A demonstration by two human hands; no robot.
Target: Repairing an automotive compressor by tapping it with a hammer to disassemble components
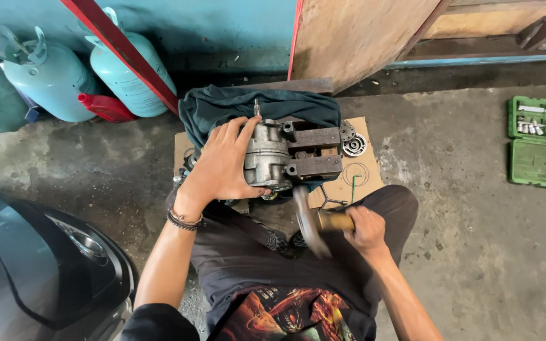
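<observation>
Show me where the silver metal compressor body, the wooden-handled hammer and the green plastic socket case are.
Silver metal compressor body (266,158), head view: on its ribbed housing beside the left hand.
Wooden-handled hammer (335,221), head view: on the handle, just left of the right hand.
Green plastic socket case (541,164), head view: on its lower half.

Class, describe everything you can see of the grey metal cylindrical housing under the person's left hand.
The grey metal cylindrical housing looks like cast aluminium, dull and worn, with ribbed bands round its body. It lies on its side on a dark teal cloth over brown cardboard. The left hand presses on its left side. Two dark rusty steel bars meet its right end.
</observation>
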